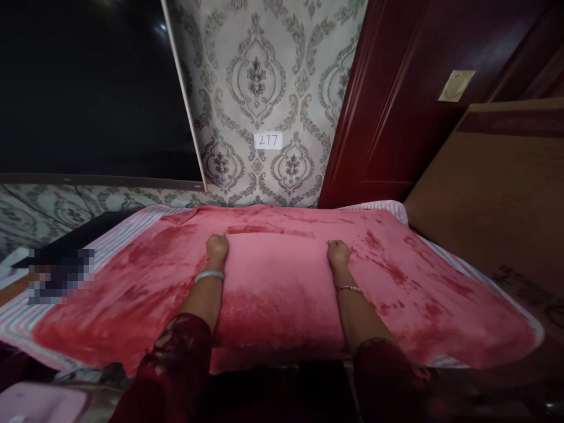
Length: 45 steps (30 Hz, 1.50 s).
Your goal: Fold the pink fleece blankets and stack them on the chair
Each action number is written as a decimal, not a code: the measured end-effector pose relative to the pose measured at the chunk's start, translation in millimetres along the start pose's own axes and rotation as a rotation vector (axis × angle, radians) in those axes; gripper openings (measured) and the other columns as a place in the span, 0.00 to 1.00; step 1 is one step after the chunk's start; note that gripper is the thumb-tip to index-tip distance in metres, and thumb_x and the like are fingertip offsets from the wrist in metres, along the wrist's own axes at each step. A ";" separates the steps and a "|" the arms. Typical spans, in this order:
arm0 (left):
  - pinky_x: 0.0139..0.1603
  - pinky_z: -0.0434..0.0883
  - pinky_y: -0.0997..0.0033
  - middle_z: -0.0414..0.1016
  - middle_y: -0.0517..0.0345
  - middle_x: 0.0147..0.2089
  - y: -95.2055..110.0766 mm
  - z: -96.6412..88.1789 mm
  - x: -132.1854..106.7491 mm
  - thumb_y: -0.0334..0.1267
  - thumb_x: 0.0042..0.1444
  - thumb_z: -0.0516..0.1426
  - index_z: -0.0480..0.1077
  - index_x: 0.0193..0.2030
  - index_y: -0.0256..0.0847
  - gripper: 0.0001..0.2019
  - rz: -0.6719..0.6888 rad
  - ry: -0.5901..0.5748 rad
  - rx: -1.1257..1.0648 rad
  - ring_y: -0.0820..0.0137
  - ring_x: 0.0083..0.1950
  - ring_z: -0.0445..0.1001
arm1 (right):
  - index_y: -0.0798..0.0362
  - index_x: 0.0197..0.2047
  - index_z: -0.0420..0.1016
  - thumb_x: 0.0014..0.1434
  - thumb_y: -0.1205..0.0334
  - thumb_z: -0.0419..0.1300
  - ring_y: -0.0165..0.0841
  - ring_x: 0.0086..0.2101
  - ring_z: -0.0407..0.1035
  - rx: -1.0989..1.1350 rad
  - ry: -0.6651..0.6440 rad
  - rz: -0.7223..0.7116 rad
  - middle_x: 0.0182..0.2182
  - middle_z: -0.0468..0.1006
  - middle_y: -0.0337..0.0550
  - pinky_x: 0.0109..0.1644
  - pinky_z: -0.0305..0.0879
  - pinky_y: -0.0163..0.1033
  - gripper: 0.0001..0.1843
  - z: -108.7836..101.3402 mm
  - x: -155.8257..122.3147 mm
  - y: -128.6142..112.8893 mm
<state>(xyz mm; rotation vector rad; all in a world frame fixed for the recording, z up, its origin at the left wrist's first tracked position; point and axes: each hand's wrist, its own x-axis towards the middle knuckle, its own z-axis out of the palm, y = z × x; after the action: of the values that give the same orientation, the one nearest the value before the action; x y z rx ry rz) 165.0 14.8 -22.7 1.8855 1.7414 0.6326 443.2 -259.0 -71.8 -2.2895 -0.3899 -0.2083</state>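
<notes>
A pink plush cloth (279,276) stretches between my two hands, its straight far edge running from one to the other. My left hand (217,247), with a pale bangle on its wrist, is closed on the far left corner. Over at the far right corner, my right hand (339,252) is closed in the same way, and a thin bracelet circles that wrist. Underneath lies a wide spread of the same pink-red plush (409,288), with darker brushed patches. Whether the held piece is separate or part of that spread, I cannot tell. My forearms cover its sides.
A striped cloth (127,232) shows around the plush's edges. Behind are a patterned wall with a "277" paper label (268,140), a dark television (97,88) and a red door (383,100). A large cardboard box (497,194) stands right; a pink object (44,402) sits lower left.
</notes>
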 end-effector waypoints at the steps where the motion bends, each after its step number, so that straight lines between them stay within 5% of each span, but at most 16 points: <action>1: 0.55 0.75 0.54 0.79 0.49 0.51 -0.5 0.5 -0.1 0.45 0.68 0.58 0.75 0.49 0.35 0.14 0.000 0.011 -0.003 0.63 0.52 0.78 | 0.63 0.47 0.84 0.63 0.62 0.51 0.43 0.39 0.78 0.001 0.010 0.019 0.39 0.84 0.61 0.43 0.69 0.40 0.22 -0.4 0.4 0.5; 9: 0.56 0.73 0.58 0.79 0.39 0.51 2.1 -6.6 -5.3 0.39 0.69 0.55 0.77 0.45 0.31 0.13 0.044 -0.013 0.014 0.57 0.57 0.77 | 0.64 0.48 0.84 0.64 0.64 0.51 0.43 0.43 0.77 -0.013 -0.038 0.099 0.44 0.84 0.62 0.45 0.68 0.38 0.22 -8.7 -4.4 -2.7; 14: 0.55 0.76 0.52 0.75 0.48 0.57 8.2 -16.1 -14.2 0.45 0.66 0.59 0.72 0.57 0.37 0.17 0.070 -0.072 0.023 0.61 0.55 0.76 | 0.62 0.52 0.82 0.67 0.64 0.47 0.43 0.48 0.76 -0.049 -0.111 0.073 0.47 0.83 0.61 0.50 0.69 0.39 0.24 -18.9 -11.8 -9.9; 18: 0.53 0.77 0.52 0.74 0.47 0.58 16.2 -35.8 -16.2 0.45 0.66 0.60 0.70 0.59 0.38 0.19 0.103 -0.109 0.023 0.61 0.54 0.76 | 0.62 0.55 0.80 0.67 0.65 0.48 0.46 0.51 0.75 -0.089 -0.185 0.032 0.49 0.81 0.63 0.55 0.69 0.45 0.23 -36.7 -8.5 -21.8; 22: 0.63 0.70 0.54 0.72 0.39 0.63 23.0 -62.3 -35.5 0.38 0.69 0.55 0.71 0.60 0.32 0.17 0.213 -0.071 0.015 0.56 0.62 0.73 | 0.59 0.66 0.71 0.68 0.62 0.51 0.49 0.63 0.64 -0.097 -0.190 -0.119 0.63 0.70 0.62 0.65 0.62 0.53 0.27 -53.3 -16.7 -43.8; 25: 0.66 0.67 0.65 0.72 0.48 0.66 16.6 -66.0 -86.0 0.36 0.69 0.53 0.73 0.60 0.37 0.16 0.469 -0.136 -0.008 0.62 0.63 0.72 | 0.52 0.69 0.68 0.69 0.63 0.49 0.42 0.68 0.57 -0.058 -0.345 -0.574 0.68 0.66 0.51 0.72 0.53 0.52 0.28 -53.3 -50.8 -58.3; 29: 0.69 0.65 0.56 0.77 0.52 0.62 -18.4 -42.8 -174.5 0.37 0.66 0.54 0.76 0.58 0.45 0.17 1.377 -0.514 0.053 0.59 0.64 0.72 | 0.46 0.74 0.59 0.71 0.61 0.46 0.39 0.72 0.49 -0.080 -0.722 -1.112 0.72 0.59 0.46 0.74 0.45 0.55 0.30 -44.6 -105.4 -62.8; 31: 0.73 0.59 0.51 0.67 0.49 0.71 -39.6 -28.2 -202.2 0.39 0.65 0.58 0.69 0.67 0.47 0.23 1.537 -0.468 0.134 0.56 0.72 0.64 | 0.43 0.76 0.55 0.72 0.58 0.47 0.41 0.73 0.43 -0.153 -0.811 -1.209 0.74 0.54 0.45 0.74 0.38 0.60 0.30 -42.5 -111.0 -60.9; 34: 0.77 0.51 0.48 0.51 0.52 0.79 -60.6 -14.0 -212.7 0.40 0.66 0.58 0.56 0.75 0.52 0.32 1.598 -0.387 0.221 0.57 0.78 0.50 | 0.40 0.76 0.53 0.73 0.53 0.49 0.44 0.74 0.39 -0.286 -0.770 -1.189 0.75 0.50 0.44 0.74 0.31 0.65 0.31 -41.1 -82.1 -56.7; 39: 0.78 0.49 0.52 0.49 0.58 0.79 -63.0 -13.9 -203.2 0.39 0.67 0.56 0.50 0.77 0.55 0.34 1.605 -0.406 0.218 0.62 0.79 0.49 | 0.43 0.76 0.52 0.74 0.50 0.47 0.48 0.73 0.45 -0.413 -0.662 -0.844 0.75 0.51 0.47 0.72 0.40 0.66 0.31 -27.3 -17.0 -43.8; 45: 0.77 0.51 0.52 0.51 0.57 0.78 -58.2 -16.4 -206.2 0.39 0.67 0.56 0.51 0.76 0.55 0.33 1.598 -0.410 0.224 0.61 0.78 0.51 | 0.45 0.76 0.53 0.74 0.50 0.45 0.44 0.71 0.50 -0.363 -0.641 -0.804 0.73 0.57 0.48 0.72 0.43 0.62 0.31 -14.0 -11.8 -32.1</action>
<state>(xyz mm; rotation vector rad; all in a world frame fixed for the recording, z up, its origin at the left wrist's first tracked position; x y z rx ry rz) 93.9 -186.4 -48.4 3.0023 -0.2527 0.4316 420.8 -251.1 -43.5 -2.3786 -1.7196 0.0819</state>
